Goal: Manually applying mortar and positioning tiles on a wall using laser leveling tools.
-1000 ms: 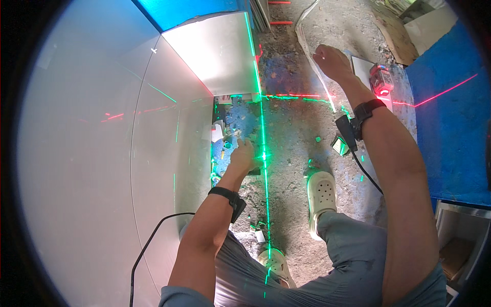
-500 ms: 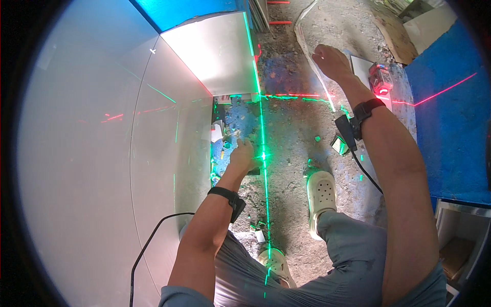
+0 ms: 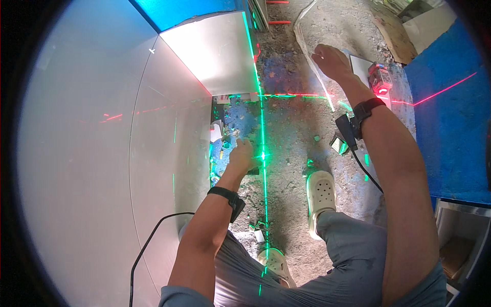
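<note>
My left hand (image 3: 241,155) is low over the rubble floor, fingers curled round a dark, mostly hidden device (image 3: 253,172). Bright green light glows just beside that hand, and green lines run out from there, so it looks like a green laser level. Further forward on the right, my right hand (image 3: 331,62) hangs with its fingers curled in; what they hold, if anything, I cannot make out. Near it lies a long whitish strip (image 3: 307,56). A red laser level (image 3: 380,78) stands to its right on a pale slab (image 3: 360,69).
Large light tiles (image 3: 97,153) cover the wall on my left, and another tile (image 3: 209,53) stands across its far end. Broken scraps (image 3: 217,132) lie along the wall's foot. A blue panel (image 3: 455,123) rises on the right. Black cables (image 3: 366,173) hang from both wrists.
The green lines have shifted slightly: the near end of the long one swung left, and those on the left wall faded or moved. Both my hands stay nearly in place.
</note>
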`<state>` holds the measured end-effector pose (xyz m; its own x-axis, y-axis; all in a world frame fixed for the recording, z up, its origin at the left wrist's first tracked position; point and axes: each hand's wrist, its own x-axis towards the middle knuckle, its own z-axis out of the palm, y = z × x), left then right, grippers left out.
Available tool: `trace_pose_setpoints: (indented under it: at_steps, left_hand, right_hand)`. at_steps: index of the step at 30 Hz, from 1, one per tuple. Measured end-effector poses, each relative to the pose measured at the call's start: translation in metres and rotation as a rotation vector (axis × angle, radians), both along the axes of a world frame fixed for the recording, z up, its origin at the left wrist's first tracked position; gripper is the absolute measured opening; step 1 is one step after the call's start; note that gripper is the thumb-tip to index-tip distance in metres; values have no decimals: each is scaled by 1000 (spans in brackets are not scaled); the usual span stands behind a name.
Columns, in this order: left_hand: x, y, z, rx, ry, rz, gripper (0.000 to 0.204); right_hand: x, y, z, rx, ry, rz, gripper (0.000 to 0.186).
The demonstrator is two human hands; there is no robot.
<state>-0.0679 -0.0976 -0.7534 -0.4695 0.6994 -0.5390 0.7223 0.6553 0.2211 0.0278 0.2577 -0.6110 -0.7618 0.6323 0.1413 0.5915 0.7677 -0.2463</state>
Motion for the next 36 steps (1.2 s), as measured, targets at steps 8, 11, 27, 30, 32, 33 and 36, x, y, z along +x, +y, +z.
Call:
trace_pose_setpoints:
  at_steps: [8, 11, 27, 30, 32, 33, 36]
  left_hand:
    - [-2, -5, -17, 42, 57, -1, 92]
    - [0, -4, -11, 44, 39, 12, 89]
    - [2, -2, -3, 45, 38, -12, 95]
    - [-1, -4, -11, 46, 42, -10, 93]
    - [-2, -5, -15, 49, 40, -13, 91]
    - [-2, -5, -15, 53, 41, -2, 90]
    - [3, -1, -3, 45, 35, 3, 89]
  right_hand:
    - [-2, -3, 4, -23, 11, -15, 28]
    - [-1, -3, 5, -30, -17, -18, 29]
    - [2, -5, 4, -16, -7, -6, 30]
    - [1, -4, 5, -6, -11, 7, 31]
    - [0, -4, 4, -3, -17, 12, 31]
    - [0, -4, 4, -5, -18, 11, 31]
    - [2, -2, 3, -9, -16, 3, 31]
